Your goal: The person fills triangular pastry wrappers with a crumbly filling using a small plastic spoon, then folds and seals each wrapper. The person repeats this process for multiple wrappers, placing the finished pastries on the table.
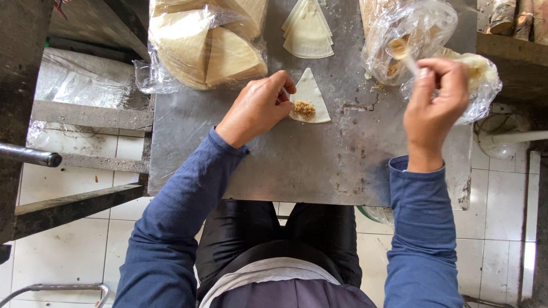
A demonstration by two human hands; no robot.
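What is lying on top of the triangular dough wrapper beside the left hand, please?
A small mound of brown crumbly filling sits near the middle of the wrapper. The left hand touches its left edge, hiding a little of that corner. The metal table lies beneath.

Triangular dough wrapper [310, 96], pale cream, lying flat on the metal table, apex pointing to 12 o'clock, rounded edge at 6. Small mound of brown crumbly filling [304, 109] sits on its lower half. Wrapper's 9 o'clock edge is pinned under fingertips. Small white spoon [403, 52], at 2 o'clock from the wrapper, tilted, bowl dipped into the clear plastic filling bag [408, 31], well apart from the wrapper.
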